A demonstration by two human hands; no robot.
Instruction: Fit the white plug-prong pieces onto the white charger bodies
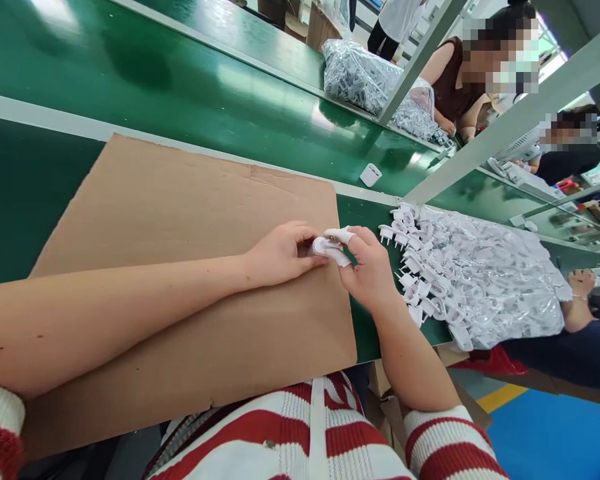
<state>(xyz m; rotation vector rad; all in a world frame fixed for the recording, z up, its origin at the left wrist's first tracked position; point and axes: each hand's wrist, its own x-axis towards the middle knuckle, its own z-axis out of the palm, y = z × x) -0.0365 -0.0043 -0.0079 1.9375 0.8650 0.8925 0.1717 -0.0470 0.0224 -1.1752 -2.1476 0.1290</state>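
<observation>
Over the right part of a brown cardboard sheet (pixel 180 207), my two hands meet around a small white plastic piece (pixel 320 246). My left hand (pixel 283 253) pinches it from the left between thumb and fingers. From the right, my right hand (pixel 367 267) closes on the same piece, with white covers on its thumb and a fingertip. The piece is partly hidden by the fingers, so its full shape does not show. To the right of my right hand lies a heap of white plug parts (pixel 425 280), some with metal pins.
A large clear bag of white parts (pixel 505 280) lies at the right. One white part (pixel 371 175) sits on the green surface (pixel 260 100) beyond the divider. Metal posts slant at upper right. Other people are across the line and at far right.
</observation>
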